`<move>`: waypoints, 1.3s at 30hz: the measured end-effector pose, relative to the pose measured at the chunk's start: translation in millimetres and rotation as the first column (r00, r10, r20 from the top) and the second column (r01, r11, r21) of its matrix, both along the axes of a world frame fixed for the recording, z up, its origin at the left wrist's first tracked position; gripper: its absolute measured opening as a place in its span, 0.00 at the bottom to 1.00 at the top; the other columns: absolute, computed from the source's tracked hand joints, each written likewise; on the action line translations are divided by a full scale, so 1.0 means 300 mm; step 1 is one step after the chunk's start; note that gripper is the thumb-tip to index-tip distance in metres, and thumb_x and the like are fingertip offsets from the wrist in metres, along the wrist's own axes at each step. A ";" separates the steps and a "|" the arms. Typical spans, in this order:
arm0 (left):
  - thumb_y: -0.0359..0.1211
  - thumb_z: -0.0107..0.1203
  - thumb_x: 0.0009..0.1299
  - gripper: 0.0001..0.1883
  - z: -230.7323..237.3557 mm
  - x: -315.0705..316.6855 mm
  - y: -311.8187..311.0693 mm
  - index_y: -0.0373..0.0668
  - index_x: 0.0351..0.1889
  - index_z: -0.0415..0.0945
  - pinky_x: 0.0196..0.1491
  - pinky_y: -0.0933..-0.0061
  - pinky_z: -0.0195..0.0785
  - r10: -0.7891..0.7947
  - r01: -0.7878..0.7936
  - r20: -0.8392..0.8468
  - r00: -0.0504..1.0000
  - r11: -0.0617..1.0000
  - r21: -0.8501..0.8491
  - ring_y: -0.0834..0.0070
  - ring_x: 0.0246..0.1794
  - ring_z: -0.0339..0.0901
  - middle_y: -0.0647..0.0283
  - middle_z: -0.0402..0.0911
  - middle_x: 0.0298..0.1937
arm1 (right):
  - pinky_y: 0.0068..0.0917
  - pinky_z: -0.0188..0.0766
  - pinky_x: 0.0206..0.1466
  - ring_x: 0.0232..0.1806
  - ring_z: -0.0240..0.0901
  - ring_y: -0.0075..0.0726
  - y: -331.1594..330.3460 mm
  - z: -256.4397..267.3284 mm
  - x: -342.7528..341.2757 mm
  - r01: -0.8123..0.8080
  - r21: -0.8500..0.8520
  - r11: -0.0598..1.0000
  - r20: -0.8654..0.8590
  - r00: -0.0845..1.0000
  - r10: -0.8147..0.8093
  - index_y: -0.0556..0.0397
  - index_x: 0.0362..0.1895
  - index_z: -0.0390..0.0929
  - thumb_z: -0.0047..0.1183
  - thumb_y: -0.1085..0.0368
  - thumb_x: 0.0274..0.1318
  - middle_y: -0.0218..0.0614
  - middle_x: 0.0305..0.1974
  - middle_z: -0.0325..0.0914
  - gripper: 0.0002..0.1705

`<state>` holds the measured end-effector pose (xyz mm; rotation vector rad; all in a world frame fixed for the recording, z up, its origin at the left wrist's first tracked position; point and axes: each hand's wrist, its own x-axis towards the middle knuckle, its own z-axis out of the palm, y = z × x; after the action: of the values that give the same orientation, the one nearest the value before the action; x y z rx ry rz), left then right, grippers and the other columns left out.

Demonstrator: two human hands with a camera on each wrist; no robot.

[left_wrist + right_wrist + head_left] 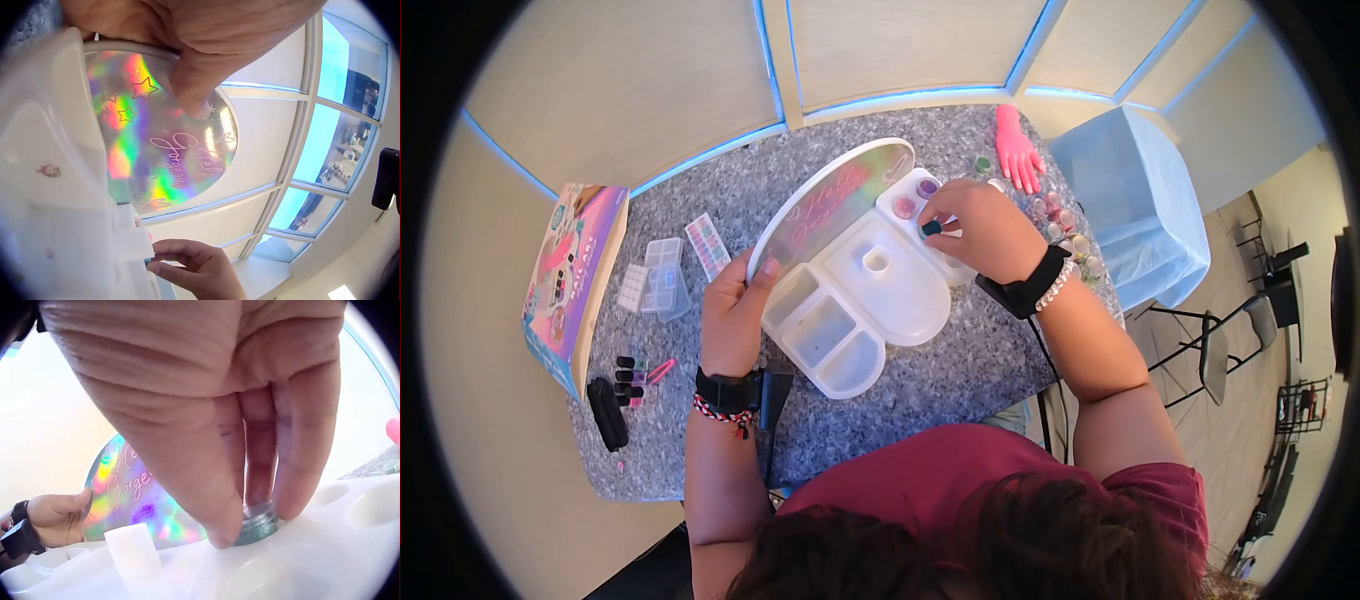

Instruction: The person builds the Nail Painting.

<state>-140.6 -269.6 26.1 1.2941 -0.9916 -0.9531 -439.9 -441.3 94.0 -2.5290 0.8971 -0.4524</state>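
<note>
A white tray (920, 305) with several compartments and an upright, shiny lettered panel (830, 200) stands on the speckled table. My left hand (738, 315) grips the panel's left edge, its thumb on the shiny face (169, 137). Between thumb and fingers, my right hand (990, 232) pinches a small green glitter jar (256, 526) at the tray's right strip of round wells. Two jars, one purple (927, 187) and one pink (903, 207), sit in the wells beyond that hand. A short white post (133, 550) rises from the tray close by.
Further right are a pink model hand (1018, 150), a green jar (983, 164) and several small jars (1060, 222). To the left lie a colourful box (572, 285), clear organizers (662, 280), a sticker sheet (707, 246), several polish bottles (630, 378) and a black case (607, 414).
</note>
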 end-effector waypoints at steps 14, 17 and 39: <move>0.39 0.60 0.87 0.21 0.004 -0.006 0.005 0.34 0.69 0.82 0.61 0.75 0.73 0.016 -0.016 0.015 1.000 1.000 0.009 0.83 0.54 0.81 0.65 0.90 0.56 | 0.42 0.83 0.56 0.49 0.90 0.47 -0.391 -0.117 -0.117 0.473 -0.145 0.869 -0.023 0.876 -0.481 0.49 0.51 0.94 0.71 0.64 0.60 0.41 0.47 0.93 0.14; 0.39 0.60 0.87 0.21 0.006 -0.004 0.006 0.34 0.69 0.82 0.60 0.75 0.74 0.012 -0.013 0.017 1.000 1.000 0.009 0.83 0.54 0.82 0.65 0.90 0.56 | 0.43 0.83 0.57 0.53 0.89 0.50 -0.389 -0.119 -0.117 0.507 -0.151 0.848 -0.183 0.829 -0.528 0.49 0.51 0.94 0.72 0.65 0.59 0.44 0.49 0.93 0.16; 0.38 0.59 0.87 0.20 0.017 0.000 0.011 0.34 0.69 0.82 0.59 0.76 0.74 0.027 -0.028 0.070 0.997 1.000 0.014 0.83 0.53 0.81 0.66 0.90 0.55 | 0.38 0.82 0.48 0.42 0.86 0.46 -0.071 -0.071 -0.054 0.104 -0.079 0.991 0.156 0.984 -0.090 0.57 0.43 0.92 0.72 0.71 0.53 0.43 0.41 0.88 0.11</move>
<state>-140.6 -266.3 31.2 1.3585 -1.0194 -0.9013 -456.1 -462.5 72.7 -2.4949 0.9643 -0.7193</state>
